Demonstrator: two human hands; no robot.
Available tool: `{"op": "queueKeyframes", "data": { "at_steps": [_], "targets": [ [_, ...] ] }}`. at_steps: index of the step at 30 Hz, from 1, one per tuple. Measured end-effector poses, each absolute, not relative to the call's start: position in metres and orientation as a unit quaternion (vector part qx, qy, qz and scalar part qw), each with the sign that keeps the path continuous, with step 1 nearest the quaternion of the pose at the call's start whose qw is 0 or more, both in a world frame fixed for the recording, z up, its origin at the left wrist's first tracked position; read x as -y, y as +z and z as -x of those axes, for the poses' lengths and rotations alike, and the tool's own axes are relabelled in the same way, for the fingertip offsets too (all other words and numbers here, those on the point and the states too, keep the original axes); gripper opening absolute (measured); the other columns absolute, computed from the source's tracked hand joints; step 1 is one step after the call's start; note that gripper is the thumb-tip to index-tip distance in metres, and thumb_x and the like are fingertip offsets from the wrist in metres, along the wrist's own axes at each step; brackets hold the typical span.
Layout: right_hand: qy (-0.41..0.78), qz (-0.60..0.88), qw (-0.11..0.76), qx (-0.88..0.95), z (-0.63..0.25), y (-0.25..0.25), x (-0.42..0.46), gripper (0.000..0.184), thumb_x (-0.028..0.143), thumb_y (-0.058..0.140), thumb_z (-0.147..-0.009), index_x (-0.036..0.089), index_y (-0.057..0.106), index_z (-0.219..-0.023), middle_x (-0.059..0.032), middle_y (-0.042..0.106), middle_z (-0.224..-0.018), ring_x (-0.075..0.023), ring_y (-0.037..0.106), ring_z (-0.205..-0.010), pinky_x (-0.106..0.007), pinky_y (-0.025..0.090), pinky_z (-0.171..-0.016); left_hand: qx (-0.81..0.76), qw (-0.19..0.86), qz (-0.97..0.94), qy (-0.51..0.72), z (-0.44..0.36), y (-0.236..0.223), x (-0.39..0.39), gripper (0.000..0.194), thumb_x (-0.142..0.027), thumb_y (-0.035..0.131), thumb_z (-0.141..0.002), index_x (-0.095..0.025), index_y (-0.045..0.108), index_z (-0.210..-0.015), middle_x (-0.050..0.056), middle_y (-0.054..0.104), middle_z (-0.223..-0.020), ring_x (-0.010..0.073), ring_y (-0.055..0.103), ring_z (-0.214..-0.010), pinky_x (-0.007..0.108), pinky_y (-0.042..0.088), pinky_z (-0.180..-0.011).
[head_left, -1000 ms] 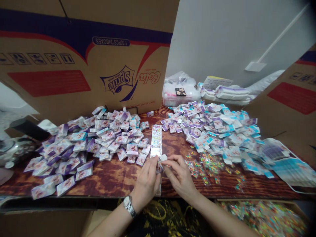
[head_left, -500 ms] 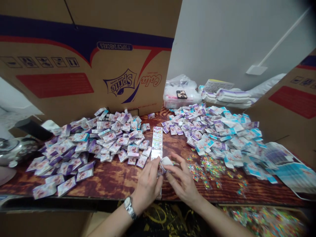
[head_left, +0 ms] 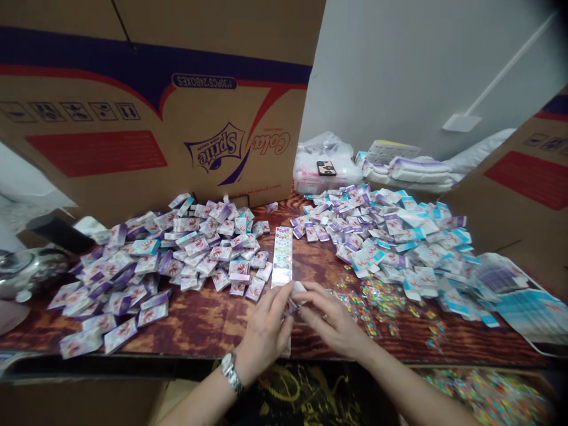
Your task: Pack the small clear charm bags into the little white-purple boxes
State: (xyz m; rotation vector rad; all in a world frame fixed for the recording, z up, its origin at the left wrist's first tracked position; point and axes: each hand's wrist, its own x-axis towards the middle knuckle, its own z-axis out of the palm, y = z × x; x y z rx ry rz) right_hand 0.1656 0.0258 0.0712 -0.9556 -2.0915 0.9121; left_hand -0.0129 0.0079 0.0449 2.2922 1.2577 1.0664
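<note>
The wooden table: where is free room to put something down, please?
The widest bare patch of table lies between the left box pile and left hand. A smaller one lies between the printed strip and candy packets. The left box pile and right box pile are crowded.

1. The small box (head_left: 299, 289) is mostly hidden by the fingers of the left hand (head_left: 266, 326) and right hand (head_left: 333, 322); its print is too small to read.
2. The left hand covers part of the sticker strip (head_left: 283, 255).
3. The big carton (head_left: 155, 136) is cut off at the top.
4. The shiny object (head_left: 33, 272) is cut by the left edge.
5. The candy packets (head_left: 492, 396) below are blurred.
</note>
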Motion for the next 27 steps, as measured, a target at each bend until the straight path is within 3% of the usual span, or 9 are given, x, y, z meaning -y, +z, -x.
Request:
{"op": "queueKeyframes", "data": {
  "at_steps": [4,8,12,16,20,24,27],
  "targets": [
    [0.341,0.405,0.347,0.774,-0.163,0.070,-0.028,0.017,0.023,0.046,-0.090,0.021,0.057,-0.103,-0.0057,0.061,-0.096,-0.0168,0.058,-0.090,-0.029,0.048,-0.080,-0.441,0.167,-0.796,0.380,0.014,0.042,-0.008,0.050,-0.005,0.045,-0.079,-0.017,0.039,-0.127,0.013,0.054,-0.119,0.0204,0.051,-0.112,0.035,0.046,-0.095],
    [0.374,0.477,0.389,0.694,-0.152,0.065,-0.023,0.029,0.024,0.051,-0.086,0.021,0.048,-0.115,-0.0038,0.062,-0.091,-0.0154,0.060,-0.080,-0.027,0.051,-0.070,-0.440,0.126,-0.805,0.377,0.014,0.034,-0.006,0.044,-0.005,0.045,-0.079,-0.014,0.042,-0.122,0.016,0.052,-0.121,0.0231,0.049,-0.116,0.039,0.045,-0.096],
    [0.350,0.457,0.402,0.713,-0.145,0.066,-0.018,0.017,0.022,0.052,-0.086,0.021,0.061,-0.101,-0.0054,0.062,-0.094,-0.0172,0.059,-0.087,-0.028,0.049,-0.074,-0.438,0.104,-0.812,0.372,0.015,0.032,-0.006,0.046,-0.003,0.043,-0.078,-0.013,0.039,-0.123,0.016,0.054,-0.118,0.0226,0.051,-0.113,0.038,0.046,-0.095],
    [0.398,0.444,0.421,0.683,-0.144,0.065,-0.019,0.017,0.025,0.052,-0.087,0.021,0.064,-0.099,-0.0050,0.063,-0.095,-0.0174,0.059,-0.090,-0.030,0.048,-0.078,-0.455,0.095,-0.803,0.373,0.015,0.031,-0.004,0.051,-0.005,0.043,-0.079,-0.014,0.034,-0.129,0.015,0.054,-0.120,0.0222,0.052,-0.112,0.037,0.047,-0.094],
    [0.446,0.489,0.431,0.613,-0.140,0.061,-0.023,0.013,0.024,0.057,-0.083,0.019,0.063,-0.094,-0.0031,0.064,-0.084,-0.0158,0.061,-0.078,-0.027,0.050,-0.071,-0.479,0.096,-0.794,0.362,0.012,0.028,0.000,0.064,-0.009,0.044,-0.082,-0.011,0.017,-0.140,0.018,0.050,-0.126,0.0230,0.051,-0.115,0.037,0.046,-0.094],
    [0.362,0.504,0.417,0.664,-0.136,0.064,-0.019,0.014,0.020,0.055,-0.083,0.019,0.067,-0.090,-0.0045,0.063,-0.085,-0.0166,0.061,-0.079,-0.027,0.050,-0.068,-0.487,0.086,-0.798,0.344,0.009,0.026,-0.001,0.066,-0.008,0.040,-0.084,-0.011,0.010,-0.143,0.019,0.049,-0.126,0.0241,0.050,-0.114,0.038,0.046,-0.094],
    [0.276,0.479,0.417,0.722,-0.131,0.066,-0.009,0.024,0.015,0.047,-0.087,0.021,0.064,-0.103,-0.0068,0.062,-0.097,-0.0177,0.059,-0.089,-0.030,0.050,-0.076,-0.497,0.054,-0.800,0.331,0.006,0.025,-0.002,0.068,-0.008,0.036,-0.085,-0.010,0.003,-0.144,0.021,0.048,-0.124,0.0269,0.049,-0.112,0.042,0.046,-0.092]
  ]
}}
